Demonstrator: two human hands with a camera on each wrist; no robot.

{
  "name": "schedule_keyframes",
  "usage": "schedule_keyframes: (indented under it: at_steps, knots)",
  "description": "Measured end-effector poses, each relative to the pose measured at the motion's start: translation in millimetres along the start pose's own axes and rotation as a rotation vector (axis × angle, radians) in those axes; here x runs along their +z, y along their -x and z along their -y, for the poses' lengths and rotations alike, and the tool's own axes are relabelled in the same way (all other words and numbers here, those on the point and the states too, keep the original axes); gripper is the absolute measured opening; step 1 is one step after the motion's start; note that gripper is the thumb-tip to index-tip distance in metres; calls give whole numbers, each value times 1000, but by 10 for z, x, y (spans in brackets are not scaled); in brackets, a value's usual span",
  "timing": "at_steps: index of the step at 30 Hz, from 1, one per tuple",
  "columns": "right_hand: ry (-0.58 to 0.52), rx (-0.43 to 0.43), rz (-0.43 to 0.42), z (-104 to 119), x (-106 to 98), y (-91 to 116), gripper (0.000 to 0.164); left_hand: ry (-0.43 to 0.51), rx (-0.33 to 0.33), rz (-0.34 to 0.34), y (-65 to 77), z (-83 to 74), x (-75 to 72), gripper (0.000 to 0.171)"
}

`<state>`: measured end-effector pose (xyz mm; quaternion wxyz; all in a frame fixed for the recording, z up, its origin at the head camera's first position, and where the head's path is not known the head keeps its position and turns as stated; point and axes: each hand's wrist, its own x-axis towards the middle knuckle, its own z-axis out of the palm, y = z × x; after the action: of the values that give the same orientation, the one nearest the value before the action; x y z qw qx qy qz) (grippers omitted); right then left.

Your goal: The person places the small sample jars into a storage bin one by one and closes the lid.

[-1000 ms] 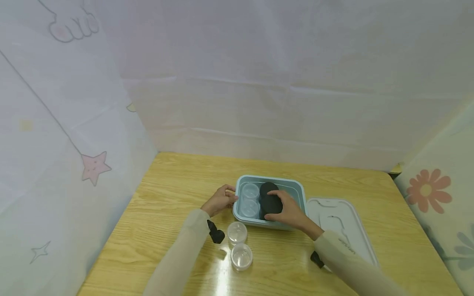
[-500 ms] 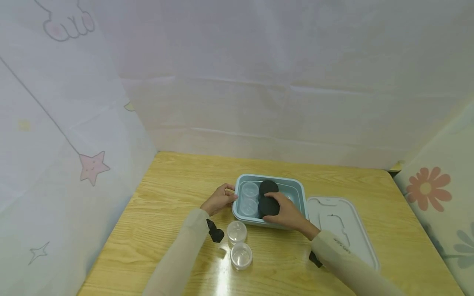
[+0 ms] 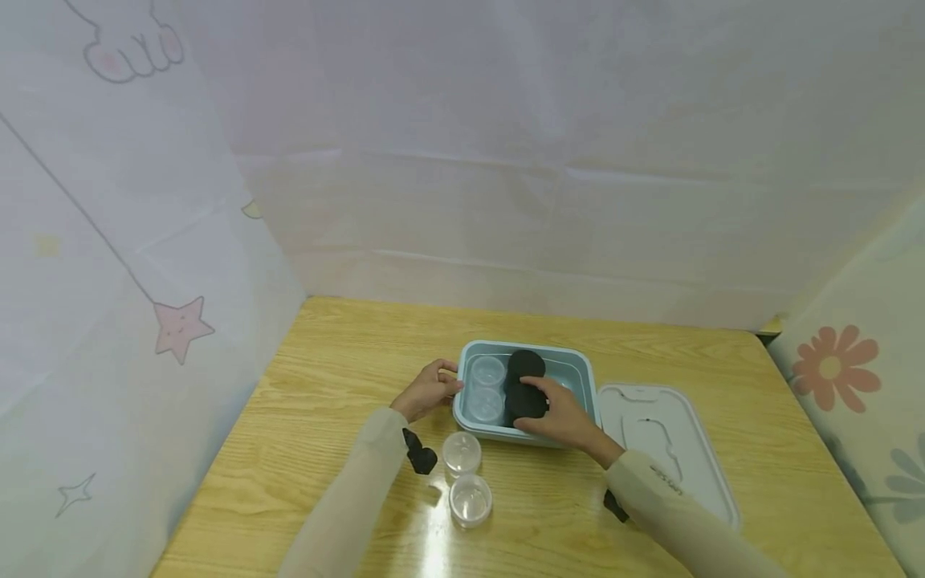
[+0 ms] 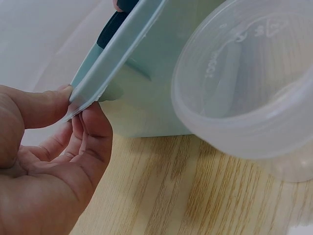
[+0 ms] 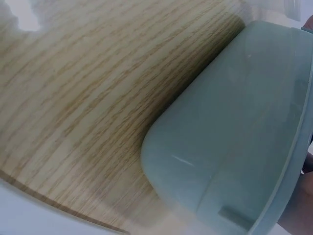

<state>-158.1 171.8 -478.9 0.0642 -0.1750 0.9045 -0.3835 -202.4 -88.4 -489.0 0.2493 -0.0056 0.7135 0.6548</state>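
A light blue plastic box [image 3: 471,423] stands on the table with its top uncovered. My left hand [image 3: 426,391] pinches its left rim, thumb above and fingers below, as the left wrist view shows [image 4: 54,142]. Inside, clear round cups [image 3: 487,405] sit at the left. Beside them are two black round objects, a far one [image 3: 526,364] and a near one [image 3: 525,403]. My right hand [image 3: 568,416] reaches over the front wall and holds the near one between thumb and fingers. In the right wrist view, the box wall [image 5: 230,127] hides most of that hand.
Two clear round cups, one [image 3: 462,453] behind the other [image 3: 471,501], stand in front of the box. A white lid-like tray [image 3: 686,449] lies to the right, partly under my right sleeve [image 3: 679,506]. Printed cloth walls [image 3: 506,225] border the wooden table [image 3: 347,345].
Over the last second, the near black object and my right hand have shifted slightly to the left and away from me. My left hand stays on the rim.
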Motion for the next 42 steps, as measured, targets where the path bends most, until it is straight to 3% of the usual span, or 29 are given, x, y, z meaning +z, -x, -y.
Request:
schedule_keyframes:
  at_steps: [15, 28, 42]
  knots:
    - [-5, 19, 40, -70, -2, -5, 67, -15, 0, -5, 0, -9, 22, 34]
    - [26, -23, -29, -105, -84, -4, 55, -20, 2, -4, -4, -8, -4, 35]
    - [57, -12, -60, -103, -144, 61, 49, -17, -3, -8, 16, -33, 1, 34]
